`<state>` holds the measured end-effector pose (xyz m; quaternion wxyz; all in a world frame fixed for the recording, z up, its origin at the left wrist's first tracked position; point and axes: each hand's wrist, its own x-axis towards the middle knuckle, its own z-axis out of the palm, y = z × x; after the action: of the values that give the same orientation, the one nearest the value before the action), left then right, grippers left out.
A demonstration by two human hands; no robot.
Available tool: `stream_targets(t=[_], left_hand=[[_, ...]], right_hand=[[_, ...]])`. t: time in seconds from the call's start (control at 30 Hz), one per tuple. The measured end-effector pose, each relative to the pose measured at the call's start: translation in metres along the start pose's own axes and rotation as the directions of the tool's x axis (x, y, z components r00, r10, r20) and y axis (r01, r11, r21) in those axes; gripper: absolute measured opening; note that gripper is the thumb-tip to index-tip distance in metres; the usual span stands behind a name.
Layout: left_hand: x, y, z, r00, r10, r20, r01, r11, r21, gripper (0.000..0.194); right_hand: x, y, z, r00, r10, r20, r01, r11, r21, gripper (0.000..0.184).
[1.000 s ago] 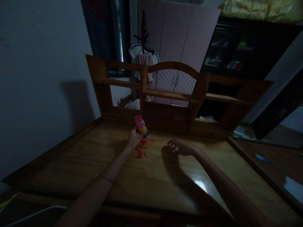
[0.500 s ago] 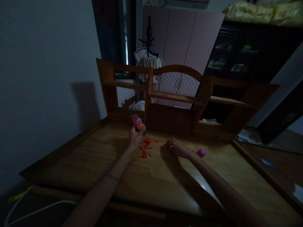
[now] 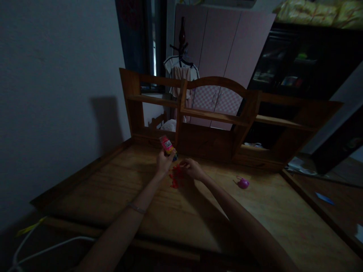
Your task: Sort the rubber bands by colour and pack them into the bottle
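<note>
My left hand (image 3: 163, 163) is wrapped around a small pink and yellow packet (image 3: 167, 145) with a clear top end and a white label, held tilted above the desk. Several small red pieces (image 3: 175, 181) lie in a loose heap on the wooden desktop below it; their exact kind is too small and dark to tell. Over the right edge of this heap is my right hand (image 3: 193, 169), its fingers bent and closed together at the tips. Whatever may be between those fingertips cannot be made out. Some of the red pieces are partly hidden by my right hand.
A small purple object with a loop (image 3: 243, 183) lies to the right on the desktop (image 3: 136, 196). Along the back edge stands a wooden shelf unit (image 3: 215, 115). A wall (image 3: 70, 75) borders the left side, and a white cable (image 3: 56, 245) hangs at the lower left.
My right hand has moved left, from bare desktop to the red pieces. The left hand keeps hold of the packet in about the same place. The whole view has shifted slightly.
</note>
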<state>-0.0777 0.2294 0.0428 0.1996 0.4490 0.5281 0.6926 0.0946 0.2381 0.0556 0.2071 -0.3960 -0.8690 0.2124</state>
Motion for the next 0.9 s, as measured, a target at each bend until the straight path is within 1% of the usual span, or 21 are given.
stream_targets(t=[0.07, 0.2, 0.3, 0.33, 0.4, 0.47, 0.5, 0.6, 0.7, 0.83, 0.9], left_hand=[[0.001, 0.000, 0.000, 1.000, 0.002, -0.001, -0.002, 1.000, -0.003, 0.049], [0.005, -0.001, -0.001, 1.000, 0.000, -0.020, 0.000, 1.000, -0.009, 0.049], [0.008, -0.003, -0.002, 0.999, -0.002, -0.035, 0.002, 1.000, -0.005, 0.050], [0.008, -0.004, -0.002, 0.999, -0.001, -0.036, 0.001, 1.000, -0.002, 0.050], [0.008, -0.005, -0.002, 1.000, 0.002, -0.030, -0.001, 1.000, 0.007, 0.050], [0.007, -0.005, -0.001, 1.000, 0.005, -0.017, -0.005, 1.000, 0.017, 0.049], [0.006, -0.004, -0.001, 1.000, 0.007, -0.009, -0.007, 1.000, 0.021, 0.049], [0.003, -0.001, -0.001, 1.000, 0.009, 0.009, -0.010, 0.999, 0.030, 0.050], [0.001, 0.002, -0.001, 1.000, 0.011, 0.017, -0.012, 0.999, 0.038, 0.050], [0.000, 0.003, -0.001, 1.000, 0.010, 0.020, -0.011, 0.999, 0.051, 0.049], [0.001, 0.002, -0.001, 1.000, 0.004, 0.027, -0.006, 0.998, 0.055, 0.050]], right_hand=[[0.013, 0.000, -0.001, 1.000, 0.008, 0.018, -0.008, 1.000, -0.006, 0.030], [0.025, -0.005, -0.002, 0.983, -0.039, 0.179, 0.041, 0.999, -0.004, 0.025], [0.018, -0.013, -0.001, 0.952, -0.098, 0.290, 0.096, 0.995, 0.019, 0.020], [0.014, -0.016, -0.001, 0.942, -0.111, 0.318, 0.107, 0.994, 0.028, 0.022], [0.004, -0.021, 0.000, 0.925, -0.124, 0.358, 0.118, 0.992, 0.039, 0.036], [-0.005, -0.026, 0.001, 0.926, -0.132, 0.353, 0.134, 0.991, 0.018, 0.048], [-0.010, -0.028, 0.002, 0.934, -0.134, 0.331, 0.143, 0.990, -0.002, 0.050], [-0.019, -0.034, 0.006, 0.960, -0.138, 0.242, 0.154, 0.987, -0.051, 0.044], [-0.025, -0.038, 0.013, 0.972, -0.124, 0.200, 0.137, 0.989, -0.055, 0.037], [-0.026, -0.041, 0.022, 0.985, -0.095, 0.146, 0.105, 0.993, -0.059, 0.048], [-0.024, -0.042, 0.025, 0.987, -0.088, 0.134, 0.096, 0.994, -0.058, 0.047]])
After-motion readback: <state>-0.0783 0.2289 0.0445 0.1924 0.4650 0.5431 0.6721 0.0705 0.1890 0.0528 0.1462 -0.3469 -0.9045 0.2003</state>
